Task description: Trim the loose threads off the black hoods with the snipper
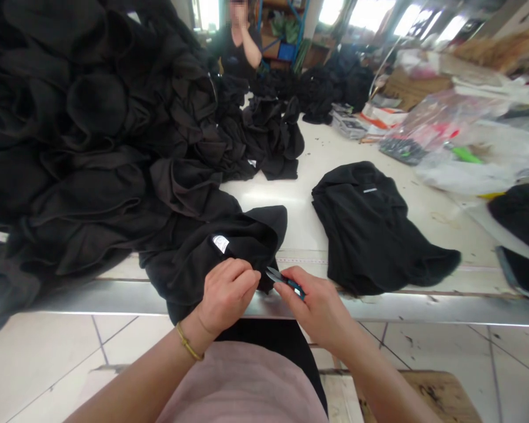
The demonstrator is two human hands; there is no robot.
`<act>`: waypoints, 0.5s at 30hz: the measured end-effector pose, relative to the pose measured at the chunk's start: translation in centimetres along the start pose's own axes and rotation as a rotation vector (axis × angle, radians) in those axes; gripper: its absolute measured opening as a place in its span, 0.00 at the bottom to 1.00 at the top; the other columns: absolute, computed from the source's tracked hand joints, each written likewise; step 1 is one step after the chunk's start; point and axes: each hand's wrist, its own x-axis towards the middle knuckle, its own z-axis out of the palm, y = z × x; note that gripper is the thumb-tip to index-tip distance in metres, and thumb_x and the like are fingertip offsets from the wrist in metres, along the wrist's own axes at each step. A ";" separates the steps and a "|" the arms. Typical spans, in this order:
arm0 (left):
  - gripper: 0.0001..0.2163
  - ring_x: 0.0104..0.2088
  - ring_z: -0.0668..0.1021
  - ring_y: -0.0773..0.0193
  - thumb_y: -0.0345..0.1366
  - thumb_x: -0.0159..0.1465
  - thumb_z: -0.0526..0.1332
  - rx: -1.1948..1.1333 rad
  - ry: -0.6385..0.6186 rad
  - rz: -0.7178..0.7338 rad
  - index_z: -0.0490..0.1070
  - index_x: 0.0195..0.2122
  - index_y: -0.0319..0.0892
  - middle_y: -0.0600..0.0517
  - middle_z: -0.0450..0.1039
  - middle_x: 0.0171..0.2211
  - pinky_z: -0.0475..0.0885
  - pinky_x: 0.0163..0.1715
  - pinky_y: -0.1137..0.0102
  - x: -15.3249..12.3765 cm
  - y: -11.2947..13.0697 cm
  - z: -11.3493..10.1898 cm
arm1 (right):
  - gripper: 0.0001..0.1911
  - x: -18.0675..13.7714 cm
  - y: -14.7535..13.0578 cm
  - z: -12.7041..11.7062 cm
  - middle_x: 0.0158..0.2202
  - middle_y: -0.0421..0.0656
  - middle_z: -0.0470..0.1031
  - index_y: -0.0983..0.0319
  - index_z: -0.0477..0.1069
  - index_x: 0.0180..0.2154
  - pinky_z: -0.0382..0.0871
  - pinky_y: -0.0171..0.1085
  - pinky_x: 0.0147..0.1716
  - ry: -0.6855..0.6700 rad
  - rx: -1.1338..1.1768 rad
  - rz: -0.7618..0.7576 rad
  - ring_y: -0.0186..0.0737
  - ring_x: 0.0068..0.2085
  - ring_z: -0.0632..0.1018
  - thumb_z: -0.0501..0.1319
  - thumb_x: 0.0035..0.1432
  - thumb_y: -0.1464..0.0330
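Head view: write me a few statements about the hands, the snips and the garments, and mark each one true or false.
1. The right hand holds small teal-handled snips. True.
2. The left hand is empty and off the cloth. False: its fingers pinch the edge of the black garment that bears a white label.
3. A big pile of black garments covers the left of the table. True.
4. The lone garment lying to the right is white. False: it is black.
5. The left wrist wears a thin gold bangle. True.
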 end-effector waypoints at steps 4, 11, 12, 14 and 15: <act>0.05 0.27 0.70 0.69 0.27 0.57 0.59 -0.001 -0.011 0.020 0.69 0.26 0.41 0.54 0.70 0.25 0.65 0.28 0.74 -0.2 -0.1 0.0 | 0.11 0.1 -0.3 0.1 0.31 0.42 0.75 0.60 0.66 0.40 0.61 0.34 0.30 -0.028 -0.013 0.013 0.40 0.32 0.75 0.52 0.60 0.62; 0.05 0.34 0.72 0.65 0.27 0.56 0.59 0.014 0.027 0.079 0.71 0.28 0.43 0.52 0.73 0.32 0.66 0.35 0.70 -0.4 -0.6 -0.2 | 0.09 0.3 -0.2 -0.2 0.30 0.40 0.74 0.59 0.67 0.38 0.60 0.33 0.29 -0.077 0.018 -0.013 0.39 0.32 0.74 0.51 0.60 0.63; 0.05 0.35 0.73 0.64 0.27 0.56 0.59 0.010 0.028 0.086 0.71 0.29 0.43 0.52 0.73 0.32 0.67 0.36 0.69 -0.4 -0.6 -0.2 | 0.09 0.2 -0.1 -0.2 0.30 0.40 0.74 0.59 0.67 0.38 0.60 0.33 0.29 -0.076 0.034 -0.014 0.38 0.31 0.74 0.51 0.60 0.63; 0.05 0.35 0.73 0.65 0.26 0.56 0.59 -0.007 0.017 0.086 0.71 0.30 0.43 0.52 0.74 0.33 0.67 0.37 0.70 -0.4 -0.6 -0.2 | 0.10 0.2 -0.1 -0.3 0.30 0.40 0.74 0.59 0.68 0.38 0.60 0.33 0.28 -0.066 0.061 -0.010 0.37 0.30 0.73 0.51 0.60 0.63; 0.06 0.35 0.74 0.66 0.26 0.56 0.58 -0.017 0.011 0.079 0.71 0.30 0.43 0.53 0.74 0.32 0.67 0.37 0.70 -0.3 -0.7 -0.1 | 0.10 0.2 0.0 -0.3 0.30 0.40 0.74 0.59 0.68 0.38 0.61 0.32 0.28 -0.060 0.070 -0.009 0.37 0.30 0.73 0.51 0.60 0.63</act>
